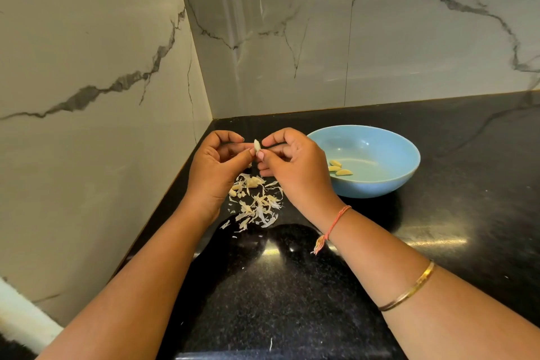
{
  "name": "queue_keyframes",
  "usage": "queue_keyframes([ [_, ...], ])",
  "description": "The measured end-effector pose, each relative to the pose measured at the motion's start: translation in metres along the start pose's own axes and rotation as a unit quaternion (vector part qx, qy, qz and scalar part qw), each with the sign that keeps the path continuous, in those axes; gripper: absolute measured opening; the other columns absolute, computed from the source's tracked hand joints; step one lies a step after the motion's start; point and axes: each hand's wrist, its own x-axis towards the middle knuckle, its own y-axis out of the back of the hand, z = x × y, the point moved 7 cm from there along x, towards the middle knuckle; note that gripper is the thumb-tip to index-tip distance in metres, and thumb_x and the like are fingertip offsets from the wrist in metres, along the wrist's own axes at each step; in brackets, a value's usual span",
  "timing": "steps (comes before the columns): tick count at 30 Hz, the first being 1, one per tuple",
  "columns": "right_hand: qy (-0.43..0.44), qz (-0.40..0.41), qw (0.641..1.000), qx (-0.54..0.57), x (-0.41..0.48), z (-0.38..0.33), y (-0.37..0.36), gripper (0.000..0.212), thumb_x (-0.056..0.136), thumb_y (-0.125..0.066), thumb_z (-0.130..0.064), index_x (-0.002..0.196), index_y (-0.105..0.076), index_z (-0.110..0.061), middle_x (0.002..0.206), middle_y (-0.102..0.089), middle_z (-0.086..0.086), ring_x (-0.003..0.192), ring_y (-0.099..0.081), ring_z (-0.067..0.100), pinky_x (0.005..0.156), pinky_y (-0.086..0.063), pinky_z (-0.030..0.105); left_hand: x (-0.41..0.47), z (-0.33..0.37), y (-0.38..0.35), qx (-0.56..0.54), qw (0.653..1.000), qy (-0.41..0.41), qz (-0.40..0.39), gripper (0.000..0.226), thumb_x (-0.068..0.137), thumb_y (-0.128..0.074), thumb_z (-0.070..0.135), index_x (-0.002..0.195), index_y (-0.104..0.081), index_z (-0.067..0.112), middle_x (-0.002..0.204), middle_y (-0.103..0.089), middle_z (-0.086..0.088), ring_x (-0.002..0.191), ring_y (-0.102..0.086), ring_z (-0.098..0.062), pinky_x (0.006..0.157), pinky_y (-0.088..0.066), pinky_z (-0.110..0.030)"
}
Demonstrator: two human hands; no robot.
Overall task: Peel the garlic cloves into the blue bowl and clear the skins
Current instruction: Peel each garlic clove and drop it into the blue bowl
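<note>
pinching 1 garlic clove upright between left hand and right hand, i count 3 peeled cloves in the blue bowl.

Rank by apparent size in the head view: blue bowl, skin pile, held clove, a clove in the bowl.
1. blue bowl
2. skin pile
3. held clove and clove in the bowl: look alike, held one partly hidden; not ranked.
</note>
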Motion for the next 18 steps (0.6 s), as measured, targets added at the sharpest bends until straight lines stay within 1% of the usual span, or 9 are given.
queue_keyframes([
  [2, 0.024, 0.004, 0.999, -0.036, -0.0007, -0.0018, -0.0004, 0.01, 0.083, -0.068, -0.01, 0.091, -0.062, -0.011, 0.078, -0.072, 0.006, 0.068, -0.069, 0.013, 0.068, -0.059, 0.035, 0.0006, 0.0004, 0.0019, 0.037, 0.999, -0.015, 0.011, 0.024, 0.081, -0.067, 0.001, 0.087, -0.055, 0.021, 0.069, -0.07, 0.011, 0.075, -0.066, -0.005, 0.084, -0.053, -0.034],
  [4, 0.039, 0.006, 0.998, -0.054, -0.0017, -0.0035, -0.0014, 0.007, 0.083, -0.068, -0.01, 0.09, -0.066, -0.009, 0.077, -0.072, 0.005, 0.069, -0.069, 0.014, 0.068, -0.059, 0.037, 0.0008, 0.0012, 0.0021, 0.053, 0.998, -0.021, 0.013, 0.025, 0.081, -0.067, 0.001, 0.086, -0.054, 0.022, 0.066, -0.068, 0.011, 0.074, -0.065, -0.005, 0.085, -0.053, -0.034],
  [6, 0.038, 0.004, 0.998, -0.049, -0.0021, -0.0044, -0.0023, 0.007, 0.084, -0.067, -0.01, 0.091, -0.068, -0.008, 0.077, -0.072, 0.006, 0.068, -0.069, 0.013, 0.066, -0.06, 0.034, 0.0008, 0.0017, 0.0014, 0.043, 0.999, -0.019, 0.011, 0.024, 0.083, -0.065, 0.0, 0.086, -0.053, 0.021, 0.068, -0.069, 0.009, 0.074, -0.066, -0.005, 0.083, -0.053, -0.03],
  [9, 0.007, -0.005, 1.0, -0.013, -0.0013, -0.002, -0.0031, 0.008, 0.086, -0.064, -0.007, 0.093, -0.068, -0.005, 0.078, -0.07, 0.007, 0.067, -0.067, 0.013, 0.066, -0.059, 0.028, 0.0, 0.0013, 0.0024, 0.016, 1.0, -0.008, 0.023, 0.022, 0.086, -0.062, 0.002, 0.087, -0.052, 0.021, 0.077, -0.067, 0.002, 0.072, -0.064, -0.003, 0.072, -0.052, -0.022],
  [11, -0.015, -0.007, 1.0, 0.01, -0.0007, 0.0005, -0.0028, 0.008, 0.087, -0.062, -0.006, 0.093, -0.067, -0.005, 0.077, -0.068, 0.006, 0.066, -0.066, 0.011, 0.065, -0.059, 0.025, -0.0001, 0.0007, 0.0054, 0.012, 0.999, -0.001, 0.038, 0.02, 0.087, -0.061, 0.004, 0.088, -0.053, 0.023, 0.081, -0.064, 0.0, 0.072, -0.062, -0.004, 0.069, -0.05, -0.021],
  [13, -0.03, -0.007, 0.999, 0.029, -0.0003, 0.0027, -0.0027, 0.008, 0.087, -0.062, -0.005, 0.094, -0.066, -0.004, 0.078, -0.068, 0.005, 0.065, -0.066, 0.01, 0.064, -0.059, 0.026, 0.0, 0.0001, 0.0057, 0.007, 0.999, 0.006, 0.035, 0.02, 0.088, -0.059, 0.004, 0.089, -0.054, 0.023, 0.081, -0.066, 0.002, 0.073, -0.062, -0.003, 0.07, -0.05, -0.021],
  [15, -0.037, -0.006, 0.999, 0.037, 0.0002, 0.0042, -0.0024, 0.009, 0.087, -0.062, -0.006, 0.094, -0.066, -0.004, 0.079, -0.069, 0.006, 0.065, -0.067, 0.01, 0.064, -0.059, 0.028, -0.0007, -0.0006, 0.0024, -0.001, 1.0, 0.012, 0.014, 0.019, 0.088, -0.058, 0.003, 0.091, -0.055, 0.021, 0.081, -0.067, 0.004, 0.075, -0.064, -0.004, 0.072, -0.052, -0.022],
  [18, -0.037, -0.008, 0.999, 0.036, 0.0004, 0.0043, -0.0026, 0.009, 0.085, -0.064, -0.007, 0.094, -0.066, -0.005, 0.079, -0.07, 0.006, 0.065, -0.068, 0.011, 0.064, -0.06, 0.03, -0.0015, -0.002, -0.0011, -0.003, 1.0, 0.015, -0.007, 0.02, 0.087, -0.06, 0.002, 0.093, -0.055, 0.02, 0.084, -0.068, 0.0, 0.083, -0.065, -0.013, 0.083, -0.053, -0.033],
])
